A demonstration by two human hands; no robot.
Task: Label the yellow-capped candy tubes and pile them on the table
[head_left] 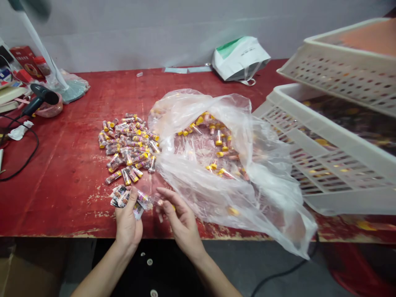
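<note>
My left hand [128,222] is closed on a fanned bunch of small printed cards [120,196], thumb on top. A clear-wrapped small tube [142,196] with a colourful label lies against those fingers. Just to the right, my right hand [182,220] is curled, with thumb and fingers around a small yellow-capped tube [173,207], mostly hidden and blurred. Beyond my left hand lies a loose pile of small yellow-capped tubes [128,144]. A clear plastic bag [198,185] spreads open beside the pile, with more such tubes inside.
Two white perforated crates [328,161] are stacked at the right. A white and green bag [241,60] lies near the wall. At the left are a barcode scanner [38,97], a lamp stand [46,53] and a black cable [34,152]. The red table [68,181] has a worn front edge.
</note>
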